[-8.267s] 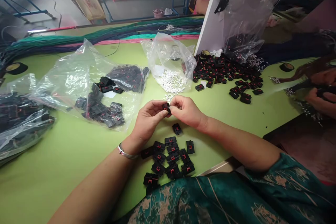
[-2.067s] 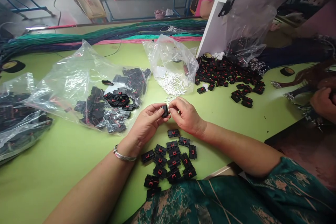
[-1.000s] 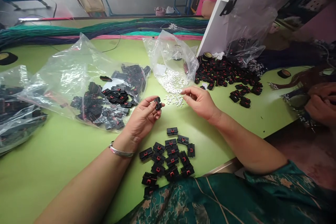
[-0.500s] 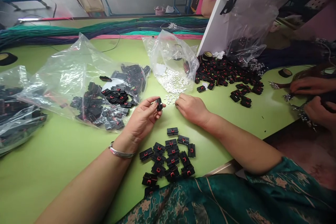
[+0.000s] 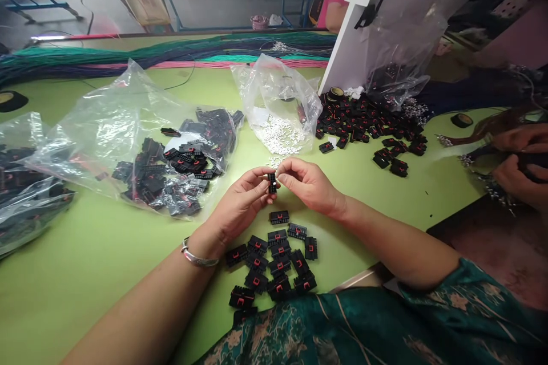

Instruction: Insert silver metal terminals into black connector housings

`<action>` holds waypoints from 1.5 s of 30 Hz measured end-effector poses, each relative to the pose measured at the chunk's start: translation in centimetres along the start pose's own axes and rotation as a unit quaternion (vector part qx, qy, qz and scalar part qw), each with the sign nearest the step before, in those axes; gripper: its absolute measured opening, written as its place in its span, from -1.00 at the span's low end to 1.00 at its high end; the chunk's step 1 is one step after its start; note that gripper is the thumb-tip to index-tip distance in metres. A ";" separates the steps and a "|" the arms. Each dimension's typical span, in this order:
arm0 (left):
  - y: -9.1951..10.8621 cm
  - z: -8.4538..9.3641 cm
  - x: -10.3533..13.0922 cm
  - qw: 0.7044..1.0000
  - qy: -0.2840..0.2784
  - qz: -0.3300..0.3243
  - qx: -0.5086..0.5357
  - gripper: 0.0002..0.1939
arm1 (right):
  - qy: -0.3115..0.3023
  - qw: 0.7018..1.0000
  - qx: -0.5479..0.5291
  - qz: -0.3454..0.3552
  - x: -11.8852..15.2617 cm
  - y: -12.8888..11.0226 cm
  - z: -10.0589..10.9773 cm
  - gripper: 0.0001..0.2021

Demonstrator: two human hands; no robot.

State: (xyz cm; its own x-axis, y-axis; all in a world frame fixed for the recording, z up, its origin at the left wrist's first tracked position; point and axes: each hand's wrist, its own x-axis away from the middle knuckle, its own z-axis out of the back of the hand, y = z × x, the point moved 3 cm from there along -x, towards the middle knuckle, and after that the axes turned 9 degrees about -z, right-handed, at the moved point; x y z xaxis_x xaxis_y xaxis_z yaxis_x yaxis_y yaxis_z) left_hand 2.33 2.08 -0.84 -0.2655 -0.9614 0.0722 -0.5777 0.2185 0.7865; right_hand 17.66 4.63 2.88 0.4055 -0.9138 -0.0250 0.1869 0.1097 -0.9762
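Observation:
My left hand (image 5: 242, 199) is closed on a black plug connector housing (image 5: 272, 182), held upright between thumb and fingers. A small white piece shows on the housing's face. My right hand (image 5: 306, 182) is pinched at the housing's right edge; whatever its fingertips hold is too small to make out. Just beyond the hands lie loose small white pieces (image 5: 276, 161), spilling from a clear bag (image 5: 278, 82). Nearer my body, several black connector housings (image 5: 280, 249) with red clips lie on the green table (image 5: 141, 262).
A large clear bag (image 5: 103, 108) of black housings lies at left, another bag (image 5: 25, 199) beyond it. A heap of red-clipped housings (image 5: 363, 117) sits by a white panel (image 5: 349, 28). Wire bundles (image 5: 141, 57) run along the back. At right, a co-worker's hands (image 5: 522, 154) handle wires.
My right hand has moved from the loose white pieces to the connector housing. My left hand has shifted slightly right with the housing, and a white piece now shows on it.

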 end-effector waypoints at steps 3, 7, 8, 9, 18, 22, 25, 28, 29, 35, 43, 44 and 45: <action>0.0 0.0 0.0 1.000 -0.006 -0.003 -0.001 -0.74 | -0.001 1.000 0.002 -0.005 0.0 0.3 -0.3 -0.90; 0.1 0.0 0.0 1.000 -0.003 -0.005 -0.003 -0.75 | 0.020 0.999 0.036 0.021 0.0 0.4 -0.3 -0.90; 0.1 0.0 0.0 1.000 -0.001 -0.007 -0.005 -0.75 | 0.024 0.998 0.046 0.029 0.0 0.4 -0.3 -0.90; 0.1 0.0 0.0 1.000 0.001 -0.010 -0.007 -0.75 | 0.028 0.997 0.056 0.036 0.1 0.3 -0.3 -0.91; 0.0 -0.1 0.1 0.996 0.026 -0.048 -0.064 -0.75 | 0.045 0.995 0.081 0.022 0.2 0.5 -0.6 -0.94; 0.0 0.1 0.1 0.993 0.031 -0.059 -0.096 -0.76 | 0.045 0.998 0.006 -0.040 0.1 1.1 -0.9 -0.95; 0.1 0.3 0.1 0.989 0.020 -0.071 -0.128 -0.77 | 0.018 0.990 -0.079 -0.115 0.0 1.4 -0.9 -0.87; 0.3 0.5 0.1 0.985 0.009 -0.077 -0.154 -0.77 | -0.040 0.967 -0.142 -0.209 0.0 1.6 -1.0 -0.81; 0.3 0.5 0.1 0.986 0.011 -0.078 -0.149 -0.77 | -0.049 0.962 -0.148 -0.222 0.1 1.5 -0.9 -0.80; 0.3 0.4 0.0 0.990 0.037 -0.073 -0.116 -0.73 | -0.008 0.972 -0.148 -0.182 0.0 1.2 -0.3 -0.76; 0.5 0.4 -0.1 0.978 0.041 -0.080 -0.189 -0.68 | 0.005 0.979 -0.078 -0.190 0.1 0.9 -0.5 -0.85; 0.6 0.3 -0.1 0.977 0.042 -0.082 -0.195 -0.69 | 0.007 0.979 -0.073 -0.190 0.2 0.9 -0.5 -0.86; 0.6 0.2 -0.1 0.976 0.044 -0.082 -0.199 -0.69 | 0.008 0.979 -0.069 -0.192 0.2 0.9 -0.5 -0.87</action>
State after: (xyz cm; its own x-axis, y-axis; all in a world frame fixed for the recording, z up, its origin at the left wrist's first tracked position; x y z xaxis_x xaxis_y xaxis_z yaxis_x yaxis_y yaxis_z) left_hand 1.83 2.31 -0.52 -0.1163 -0.9926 -0.0360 -0.2575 -0.0048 0.9663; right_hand 17.44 4.36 1.89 0.3152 -0.8833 0.3470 0.1999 -0.2957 -0.9341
